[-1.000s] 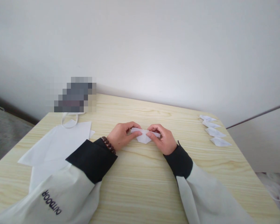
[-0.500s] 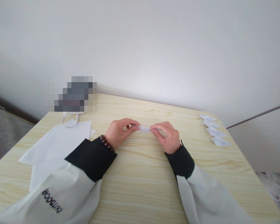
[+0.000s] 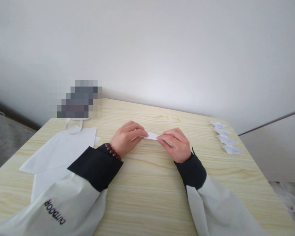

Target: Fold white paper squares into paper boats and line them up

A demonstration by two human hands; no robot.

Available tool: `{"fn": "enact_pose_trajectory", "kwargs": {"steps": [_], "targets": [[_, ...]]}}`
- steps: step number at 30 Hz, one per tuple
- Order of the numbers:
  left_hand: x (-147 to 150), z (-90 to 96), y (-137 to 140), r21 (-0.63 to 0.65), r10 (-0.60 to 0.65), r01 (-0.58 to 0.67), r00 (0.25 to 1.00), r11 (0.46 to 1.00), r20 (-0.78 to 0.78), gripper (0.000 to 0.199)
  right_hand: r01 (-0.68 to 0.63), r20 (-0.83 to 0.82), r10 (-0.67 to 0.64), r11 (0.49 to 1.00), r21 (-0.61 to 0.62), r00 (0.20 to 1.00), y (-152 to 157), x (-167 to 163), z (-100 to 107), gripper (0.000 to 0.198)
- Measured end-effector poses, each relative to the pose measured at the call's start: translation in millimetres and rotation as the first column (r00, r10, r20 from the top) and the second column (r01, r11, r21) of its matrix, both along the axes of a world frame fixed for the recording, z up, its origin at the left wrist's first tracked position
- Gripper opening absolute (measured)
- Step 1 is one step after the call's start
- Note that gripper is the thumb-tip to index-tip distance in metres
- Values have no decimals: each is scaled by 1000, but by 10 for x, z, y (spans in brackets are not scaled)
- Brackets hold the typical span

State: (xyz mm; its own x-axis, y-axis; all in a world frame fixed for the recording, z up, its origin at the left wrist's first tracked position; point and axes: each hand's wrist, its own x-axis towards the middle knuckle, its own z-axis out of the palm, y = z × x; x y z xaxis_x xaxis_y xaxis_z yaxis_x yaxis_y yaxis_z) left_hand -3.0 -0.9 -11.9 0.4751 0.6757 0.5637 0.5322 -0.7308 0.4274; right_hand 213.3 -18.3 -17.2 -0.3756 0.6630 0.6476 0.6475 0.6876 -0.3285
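- Left hand (image 3: pixel 127 139): fingers pinching one end of folded paper (image 3: pixel 152 135).
- Right hand (image 3: pixel 175 144): fingers pinching its opposite end.
- Between both, over the desk (image 3: pixel 147 196): this paper, lower flap now out of sight; apparently turned, mid-handling.
- White sheets (image 3: pixel 72 147), left: unmoved.
- Four folded pieces (image 3: pixel 226 139), far right: unmoved.

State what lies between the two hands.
In the head view, a small white paper spans the gap, held by the left hand and right hand.

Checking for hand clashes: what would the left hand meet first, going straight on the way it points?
Past the paper it holds, the left hand would likely meet the right hand first; depth is unclear.
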Motion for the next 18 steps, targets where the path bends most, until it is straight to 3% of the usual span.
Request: {"fn": "enact_pose_trajectory", "kwargs": {"steps": [6, 11, 18], "targets": [[-27, -71, 55, -30, 0, -7, 971, 1000, -239, 19, -29, 144, 43, 995, -98, 989, 65, 31, -82, 13], [-29, -88, 57, -112, 26, -52, 973, 992, -228, 21, 8, 98, 10, 983, -182, 995, 64, 40, -106, 16], [-76, -22, 51, -145, 12, -55, 959, 988, -282, 25, -18, 113, 39, 984, -177, 993, 78, 114, -102, 19]]}}
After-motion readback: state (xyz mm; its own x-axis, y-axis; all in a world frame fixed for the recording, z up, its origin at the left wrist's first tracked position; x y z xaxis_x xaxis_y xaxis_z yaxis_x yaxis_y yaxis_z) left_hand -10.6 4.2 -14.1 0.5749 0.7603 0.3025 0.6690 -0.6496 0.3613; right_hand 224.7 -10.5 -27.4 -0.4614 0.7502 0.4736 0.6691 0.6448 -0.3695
